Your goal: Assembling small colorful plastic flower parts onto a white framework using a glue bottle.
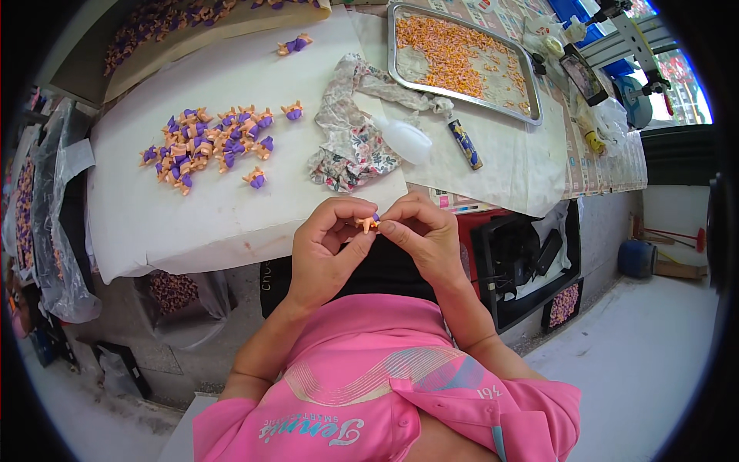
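Orange piece [367, 224] between both hands [377, 239]

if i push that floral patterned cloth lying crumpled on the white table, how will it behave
The floral patterned cloth looks floppy: it lies in soft folds, so a push would likely bunch it rather than slide it whole. It seems light for its size. The white plastic spoon-like piece resting against it would probably get dragged along.
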The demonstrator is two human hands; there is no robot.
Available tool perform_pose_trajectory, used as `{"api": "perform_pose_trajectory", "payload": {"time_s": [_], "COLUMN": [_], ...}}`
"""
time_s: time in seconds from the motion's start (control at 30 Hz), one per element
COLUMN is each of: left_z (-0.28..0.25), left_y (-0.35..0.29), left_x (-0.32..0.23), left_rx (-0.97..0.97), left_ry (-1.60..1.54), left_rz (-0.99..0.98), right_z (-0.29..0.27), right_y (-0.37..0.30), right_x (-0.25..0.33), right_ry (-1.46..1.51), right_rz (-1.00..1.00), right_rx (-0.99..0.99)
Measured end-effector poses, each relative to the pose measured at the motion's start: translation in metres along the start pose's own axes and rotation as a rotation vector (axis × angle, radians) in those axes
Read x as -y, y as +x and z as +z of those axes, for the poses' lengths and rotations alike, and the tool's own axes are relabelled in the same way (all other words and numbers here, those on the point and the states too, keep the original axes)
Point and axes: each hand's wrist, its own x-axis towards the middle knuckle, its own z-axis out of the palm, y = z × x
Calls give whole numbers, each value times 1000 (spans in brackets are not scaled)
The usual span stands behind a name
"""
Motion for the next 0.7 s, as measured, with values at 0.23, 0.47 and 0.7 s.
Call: {"api": "perform_pose_trajectory", "payload": {"time_s": [0.23,0.47,0.7], "left_z": [-2,-10,-17], "left_y": [3,-2,-5], "left_x": [-1,1,-1], "left_rx": [-35,-9,5], "left_ry": [181,216,238], "left_rz": [117,113,147], "right_z": [6,11,14], "right_y": [0,-2,0], "right_x": [-2,-1,-10], "right_ry": [-212,-318,-107], "right_rz": [-110,-95,-34], "right_rx": [-38,-4,31]}}
